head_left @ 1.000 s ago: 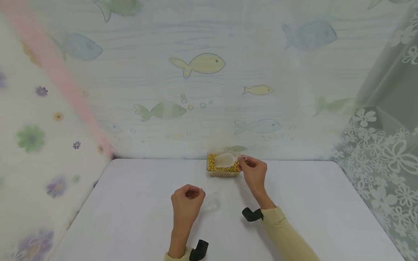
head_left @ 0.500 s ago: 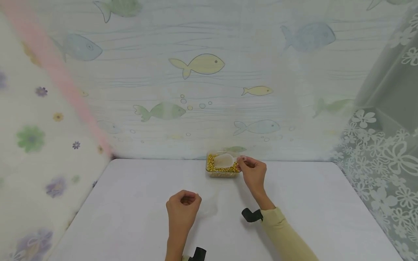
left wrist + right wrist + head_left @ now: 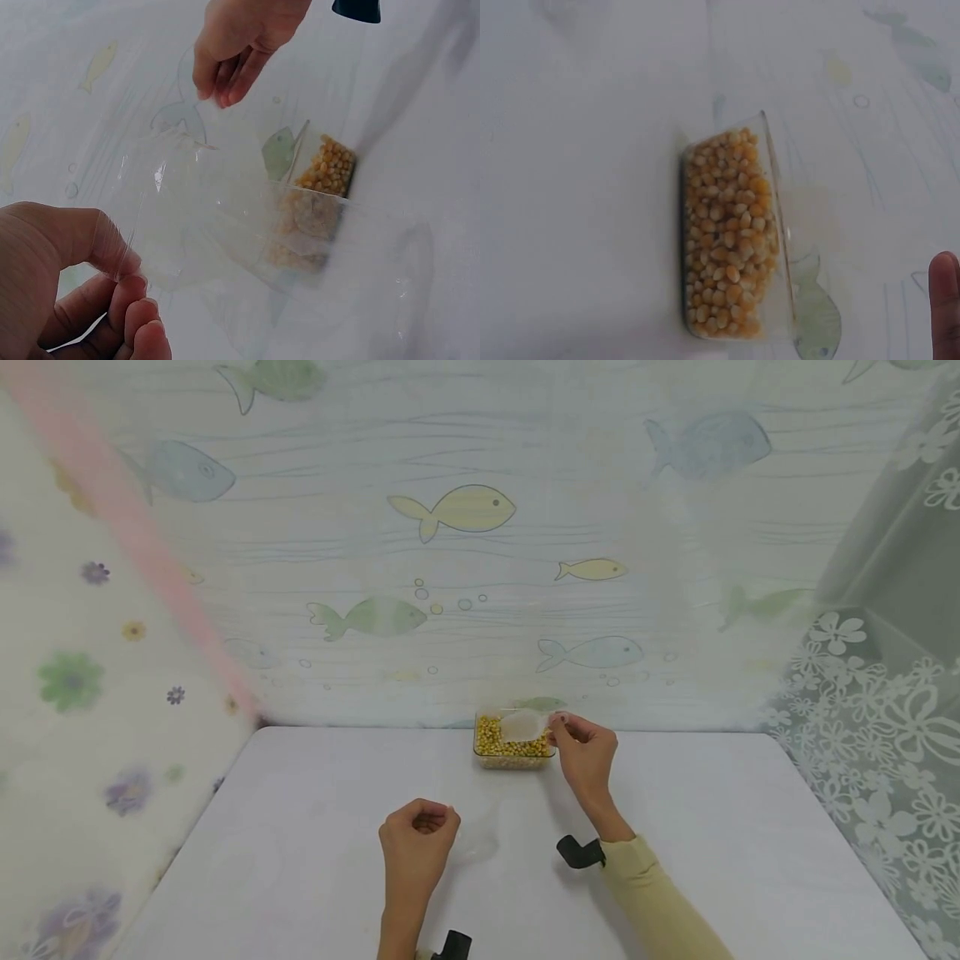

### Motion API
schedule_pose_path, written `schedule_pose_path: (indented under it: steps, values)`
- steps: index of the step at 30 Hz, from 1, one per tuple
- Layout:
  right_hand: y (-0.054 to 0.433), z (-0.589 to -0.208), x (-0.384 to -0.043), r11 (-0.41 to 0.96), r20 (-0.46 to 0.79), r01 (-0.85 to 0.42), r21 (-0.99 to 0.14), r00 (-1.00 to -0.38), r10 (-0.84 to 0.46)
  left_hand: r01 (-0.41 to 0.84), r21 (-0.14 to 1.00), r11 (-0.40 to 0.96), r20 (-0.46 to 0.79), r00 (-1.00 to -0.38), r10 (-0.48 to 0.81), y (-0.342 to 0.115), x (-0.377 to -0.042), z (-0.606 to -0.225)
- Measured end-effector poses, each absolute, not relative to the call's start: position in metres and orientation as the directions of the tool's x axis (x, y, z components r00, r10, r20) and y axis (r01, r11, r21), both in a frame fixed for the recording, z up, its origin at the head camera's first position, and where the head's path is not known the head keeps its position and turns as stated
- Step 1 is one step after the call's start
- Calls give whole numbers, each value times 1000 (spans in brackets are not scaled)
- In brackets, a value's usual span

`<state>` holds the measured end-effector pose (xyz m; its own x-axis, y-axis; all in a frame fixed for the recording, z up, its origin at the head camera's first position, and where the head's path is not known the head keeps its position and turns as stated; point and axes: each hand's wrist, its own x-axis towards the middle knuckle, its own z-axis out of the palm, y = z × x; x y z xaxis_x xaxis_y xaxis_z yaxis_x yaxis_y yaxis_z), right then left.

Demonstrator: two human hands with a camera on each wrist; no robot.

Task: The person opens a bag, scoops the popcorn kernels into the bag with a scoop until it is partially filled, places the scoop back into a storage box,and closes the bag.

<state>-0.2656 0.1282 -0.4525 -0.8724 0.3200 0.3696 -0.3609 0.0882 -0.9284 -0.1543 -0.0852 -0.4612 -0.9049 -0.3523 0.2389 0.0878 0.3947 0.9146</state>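
Observation:
My left hand [image 3: 420, 839] pinches a thin clear plastic bag [image 3: 187, 225] between thumb and fingertips, above the table at front centre. The film is so see-through that its outline is hard to follow. With thumb and fingers, my right hand [image 3: 590, 764] pinches the handle of a whitish scoop [image 3: 522, 725]. That scoop is over a clear rectangular container [image 3: 514, 762] full of yellow corn kernels [image 3: 724, 232]. Whether any kernels lie in the scoop I cannot tell. Only a fingertip [image 3: 945, 292] of the right hand appears in the right wrist view, and the scoop is outside it.
A white-covered table [image 3: 300, 827] lies under everything. Behind the container hangs a pale backdrop [image 3: 337, 527] with drawn fish. A flowered sheet [image 3: 90, 760] borders the left side, and a lace curtain [image 3: 892, 785] the right. Black wrist mounts [image 3: 579, 852] stick out near the cuffs.
My left hand has drawn slightly left and toward me with the plastic bag. The scoop has lifted a little and shifted right over the corn. The container stays put.

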Motion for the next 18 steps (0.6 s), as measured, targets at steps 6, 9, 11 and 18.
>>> schedule_pose_path:
  steps: [6,9,11,18]
  values:
    - [131,-462,-275,143,460,-438,-887,-826,326,87,917,390,237,-904,-355,-85,-155,-461]
    - [132,-465,-277,188,506,-470,-862,-807,305,88,914,396,240,-904,-353,-86,-155,-461]
    - [132,-466,-279,205,517,-475,-856,-806,290,86,914,397,239,-905,-353,-86,-156,-461]
    - [135,-473,-286,150,385,-355,-923,-874,296,63,916,396,218,-908,-358,-85,-157,-460]
